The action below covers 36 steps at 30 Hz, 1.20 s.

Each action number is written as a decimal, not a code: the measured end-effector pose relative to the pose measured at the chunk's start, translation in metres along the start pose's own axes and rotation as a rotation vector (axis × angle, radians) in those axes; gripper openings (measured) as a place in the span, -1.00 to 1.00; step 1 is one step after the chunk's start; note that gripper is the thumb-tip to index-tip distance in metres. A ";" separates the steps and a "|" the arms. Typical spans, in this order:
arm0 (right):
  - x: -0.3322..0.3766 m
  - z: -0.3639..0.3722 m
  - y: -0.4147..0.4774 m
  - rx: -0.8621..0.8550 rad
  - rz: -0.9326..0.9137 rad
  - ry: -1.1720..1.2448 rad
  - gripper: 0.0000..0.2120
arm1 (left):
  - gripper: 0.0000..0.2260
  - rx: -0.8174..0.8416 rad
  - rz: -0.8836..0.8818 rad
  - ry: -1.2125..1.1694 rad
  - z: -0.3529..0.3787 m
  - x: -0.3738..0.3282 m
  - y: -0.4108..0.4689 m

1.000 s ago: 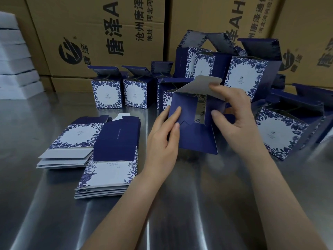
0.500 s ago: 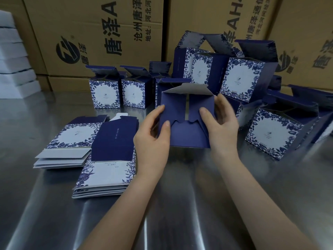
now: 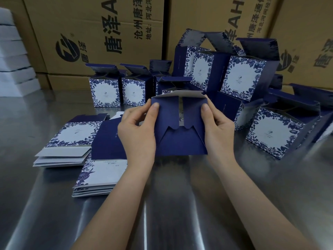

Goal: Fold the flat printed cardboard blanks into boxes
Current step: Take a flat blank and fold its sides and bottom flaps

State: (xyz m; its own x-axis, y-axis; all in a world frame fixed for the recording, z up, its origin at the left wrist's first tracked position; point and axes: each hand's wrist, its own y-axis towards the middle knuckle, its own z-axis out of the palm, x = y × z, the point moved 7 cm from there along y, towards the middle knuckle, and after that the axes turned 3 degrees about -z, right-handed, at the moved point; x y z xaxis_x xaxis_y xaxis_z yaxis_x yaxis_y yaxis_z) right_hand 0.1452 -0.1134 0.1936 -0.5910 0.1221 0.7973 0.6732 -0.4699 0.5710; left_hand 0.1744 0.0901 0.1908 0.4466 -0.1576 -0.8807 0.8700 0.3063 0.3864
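A dark blue cardboard box [image 3: 180, 139] is held up in the middle of the head view, its bottom flaps facing me. My left hand [image 3: 138, 130] grips its left edge, thumb pressing on the left side flap. My right hand [image 3: 216, 127] grips the right edge, thumb on the right side flap. The two side flaps lie folded in over the lower flap; a grey-white flap sticks up behind them. Two stacks of flat printed blanks [image 3: 66, 141] [image 3: 100, 170] lie to the left on the steel table [image 3: 180, 204].
Several folded blue-and-white floral boxes [image 3: 106, 92] [image 3: 245, 78] [image 3: 275, 134] with open lids stand behind and to the right of my hands. Large brown shipping cartons [image 3: 100, 33] wall off the back. White foam slabs [image 3: 12, 60] are stacked at far left.
The upper grey flap has swung back behind the box. Both thumbs have moved onto the side flaps and pressed them inward. The box has come slightly nearer to me.
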 end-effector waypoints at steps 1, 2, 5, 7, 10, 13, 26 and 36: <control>0.000 0.000 0.000 -0.004 -0.004 -0.005 -0.71 | -0.89 -0.011 0.006 0.005 -0.001 -0.001 0.001; -0.001 0.000 0.000 -0.011 -0.008 -0.010 -0.72 | -0.91 -0.021 0.015 0.013 -0.002 -0.003 0.001; -0.001 -0.003 0.001 -0.031 -0.019 -0.036 -0.79 | -0.92 -0.048 0.044 0.045 -0.004 -0.007 0.000; -0.002 -0.004 0.001 -0.035 -0.029 -0.045 -0.78 | -0.93 -0.060 0.053 0.050 -0.004 -0.008 -0.001; -0.002 -0.003 0.000 -0.056 -0.053 -0.078 -0.74 | -0.96 -0.069 0.064 0.049 -0.003 -0.007 -0.003; -0.002 -0.004 -0.001 -0.081 -0.068 -0.090 -0.75 | -0.93 -0.076 0.084 0.055 -0.002 -0.009 -0.006; 0.004 0.002 -0.006 -0.016 -0.124 -0.156 -0.73 | -0.86 -0.119 0.113 0.033 -0.008 -0.010 -0.005; 0.006 0.008 -0.004 0.119 -0.077 -0.107 -0.60 | -0.79 0.091 0.020 -0.072 0.006 -0.001 0.001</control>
State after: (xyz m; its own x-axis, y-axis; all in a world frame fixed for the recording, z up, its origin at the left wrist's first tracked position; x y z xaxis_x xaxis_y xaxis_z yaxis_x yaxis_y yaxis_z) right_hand 0.1424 -0.1043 0.1981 -0.5967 0.2491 0.7628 0.6791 -0.3498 0.6454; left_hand 0.1760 0.0850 0.1935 0.4754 -0.2204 -0.8517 0.8745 0.2245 0.4300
